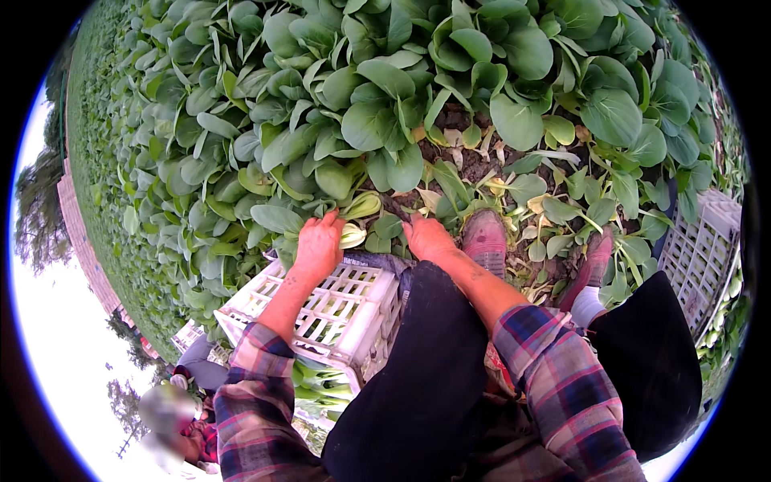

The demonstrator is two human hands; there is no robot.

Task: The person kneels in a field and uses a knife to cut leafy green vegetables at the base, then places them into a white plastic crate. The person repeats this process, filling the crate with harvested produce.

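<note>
My left hand (321,238) is at the leafy edge of the bok choy bed, its fingers on a cut bok choy head (352,235) whose pale base points right. Just above lies another bok choy with a light green base (361,206). My right hand (426,236) is low over the soil to the right, fingers curled around something dark and thin that reaches up and left; whether it is a tool, I cannot tell. Upright bok choy plants (382,111) stand beyond both hands. Below my left forearm is a white plastic crate (337,301).
My shoes (485,238) stand on soil with loose and yellowed leaves. Another slatted crate (702,241) is at the right, beside the bed. At the lower left a co-worker (202,367) crouches near a further crate (188,335). Bok choy shows under the near crate.
</note>
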